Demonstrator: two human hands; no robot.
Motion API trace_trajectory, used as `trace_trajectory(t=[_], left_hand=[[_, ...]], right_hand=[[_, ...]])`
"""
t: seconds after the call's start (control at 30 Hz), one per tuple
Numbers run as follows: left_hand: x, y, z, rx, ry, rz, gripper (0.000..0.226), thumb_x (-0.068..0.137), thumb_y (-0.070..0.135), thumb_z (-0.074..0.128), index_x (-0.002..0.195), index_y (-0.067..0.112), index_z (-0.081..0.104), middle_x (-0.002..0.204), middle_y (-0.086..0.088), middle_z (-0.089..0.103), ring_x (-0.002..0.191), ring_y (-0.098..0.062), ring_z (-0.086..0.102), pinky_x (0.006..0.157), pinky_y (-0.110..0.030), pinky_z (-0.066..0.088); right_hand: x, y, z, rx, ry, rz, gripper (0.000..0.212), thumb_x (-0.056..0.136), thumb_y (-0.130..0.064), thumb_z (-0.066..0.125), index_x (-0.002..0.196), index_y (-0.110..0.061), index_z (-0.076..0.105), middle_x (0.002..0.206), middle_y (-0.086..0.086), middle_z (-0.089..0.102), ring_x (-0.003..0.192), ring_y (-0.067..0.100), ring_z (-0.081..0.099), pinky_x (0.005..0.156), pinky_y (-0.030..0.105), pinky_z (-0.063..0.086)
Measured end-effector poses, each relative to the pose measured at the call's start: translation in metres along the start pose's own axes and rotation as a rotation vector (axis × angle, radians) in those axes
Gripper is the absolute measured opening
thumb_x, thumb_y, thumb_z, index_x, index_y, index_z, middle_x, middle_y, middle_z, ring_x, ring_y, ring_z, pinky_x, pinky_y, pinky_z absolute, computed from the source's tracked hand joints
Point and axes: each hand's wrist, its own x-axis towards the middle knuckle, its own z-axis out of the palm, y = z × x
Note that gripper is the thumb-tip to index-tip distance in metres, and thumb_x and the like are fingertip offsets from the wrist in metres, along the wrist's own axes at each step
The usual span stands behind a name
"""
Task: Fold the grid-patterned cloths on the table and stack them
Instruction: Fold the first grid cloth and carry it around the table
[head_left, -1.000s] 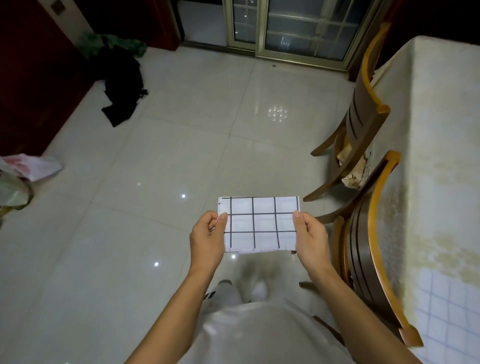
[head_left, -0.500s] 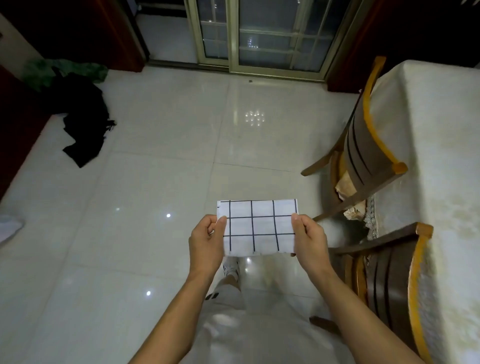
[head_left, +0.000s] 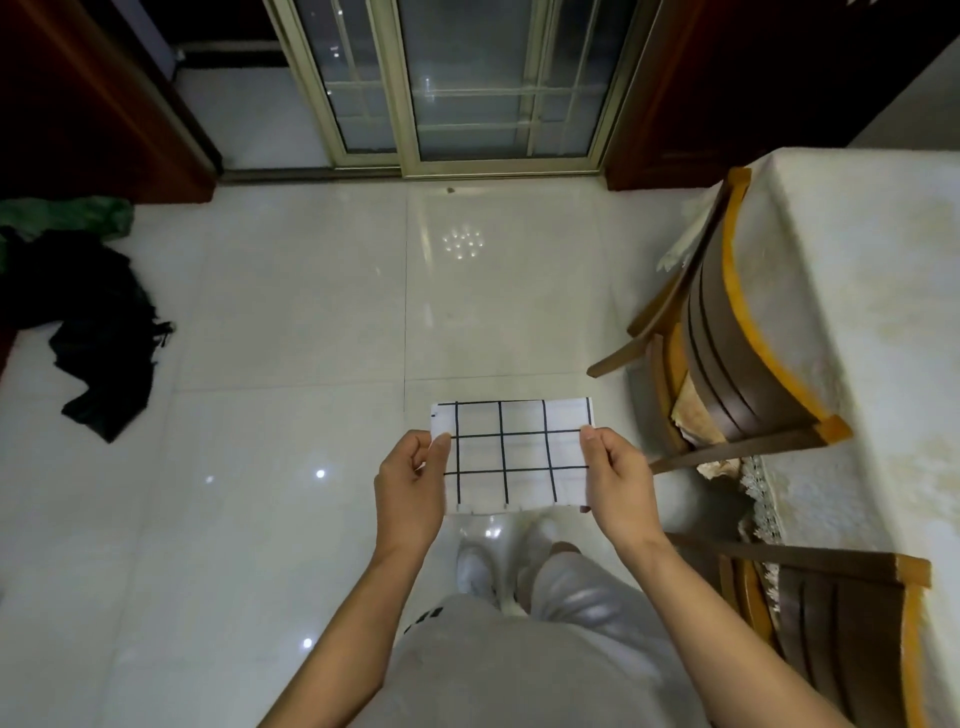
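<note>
Pinching is seen at both short edges of a folded grid-patterned cloth (head_left: 511, 457), which is held flat in the air above the floor (head_left: 291, 364), apart from the tabletop (head_left: 857, 312). Its left edge is pinched by the left hand (head_left: 410, 488) and its right edge by the right hand (head_left: 618, 483), with thumbs on top and the other fingers (head_left: 421, 462) curled beneath. Two wooden chairs (head_left: 737, 353) are set along the tabletop's near long edge. Dark clothing (head_left: 88, 332) is heaped on the floor by its left edge.
</note>
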Motion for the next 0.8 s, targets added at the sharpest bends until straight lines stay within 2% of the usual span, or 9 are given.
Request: trace_trajectory(t=[0.17, 0.3, 0.4, 0.57, 0.63, 0.7, 0.8], left_hand=[[0.05, 0.028, 0.019, 0.025, -0.033, 0.046, 0.048, 0.098, 0.026, 0.059, 0.059, 0.028, 0.03, 0.056, 0.012, 0.023, 0.054, -0.008, 0.021, 0.047, -0.015, 0.02], [0.099, 0.058, 0.048, 0.04, -0.071, 0.07, 0.051, 0.099, 0.025, 0.058, 0.056, 0.03, 0.031, 0.058, 0.012, 0.022, 0.057, -0.008, 0.02, 0.049, -0.017, 0.021], [0.139, 0.083, 0.079, 0.056, -0.088, 0.097, 0.049, 0.099, 0.025, 0.058, 0.059, 0.028, 0.028, 0.059, 0.012, 0.021, 0.057, -0.009, 0.019, 0.048, -0.018, 0.02], [0.204, 0.134, 0.136, 0.066, -0.11, 0.132, 0.048, 0.099, 0.024, 0.057, 0.062, 0.025, 0.027, 0.061, 0.01, 0.021, 0.059, -0.011, 0.02, 0.051, -0.021, 0.021], [0.231, 0.157, 0.165, 0.069, -0.132, 0.145, 0.045, 0.1, 0.025, 0.057, 0.065, 0.019, 0.027, 0.064, 0.005, 0.022, 0.062, -0.013, 0.022, 0.054, -0.024, 0.022], [0.253, 0.179, 0.194, 0.083, -0.16, 0.168, 0.046, 0.1, 0.026, 0.056, 0.065, 0.021, 0.027, 0.064, 0.005, 0.022, 0.062, -0.012, 0.022, 0.053, -0.022, 0.023], [0.277, 0.21, 0.237, 0.111, -0.219, 0.202, 0.048, 0.1, 0.027, 0.056, 0.062, 0.026, 0.027, 0.063, 0.007, 0.023, 0.061, -0.011, 0.023, 0.055, -0.022, 0.025]], right_hand=[[0.048, -0.015, -0.001, 0.029, 0.035, 0.01, 0.046, 0.104, -0.034, 0.044, 0.079, 0.004, 0.051, 0.066, 0.019, 0.045, 0.063, 0.025, 0.044, 0.059, 0.056, 0.051], [0.101, -0.028, -0.011, 0.086, 0.099, -0.007, 0.045, 0.104, -0.033, 0.047, 0.066, -0.009, 0.045, 0.057, -0.003, 0.04, 0.058, 0.018, 0.041, 0.054, 0.047, 0.047], [0.153, -0.04, -0.025, 0.114, 0.139, -0.054, 0.046, 0.103, -0.034, 0.048, 0.062, -0.017, 0.038, 0.053, -0.01, 0.033, 0.053, 0.007, 0.033, 0.051, 0.026, 0.034], [0.236, -0.065, -0.058, 0.149, 0.175, -0.069, 0.044, 0.103, -0.028, 0.05, 0.062, -0.014, 0.04, 0.052, -0.01, 0.034, 0.05, 0.007, 0.032, 0.047, 0.028, 0.032], [0.269, -0.073, -0.077, 0.177, 0.204, -0.068, 0.042, 0.104, -0.025, 0.049, 0.068, -0.002, 0.048, 0.057, 0.0, 0.042, 0.05, 0.008, 0.036, 0.043, 0.023, 0.035], [0.295, -0.08, -0.098, 0.209, 0.237, -0.063, 0.042, 0.104, -0.025, 0.049, 0.074, 0.005, 0.051, 0.061, 0.01, 0.044, 0.051, 0.01, 0.039, 0.043, 0.019, 0.036], [0.326, -0.083, -0.131, 0.23, 0.294, -0.054, 0.044, 0.104, -0.028, 0.048, 0.073, 0.004, 0.048, 0.061, 0.01, 0.042, 0.055, 0.015, 0.039, 0.049, 0.027, 0.034]])
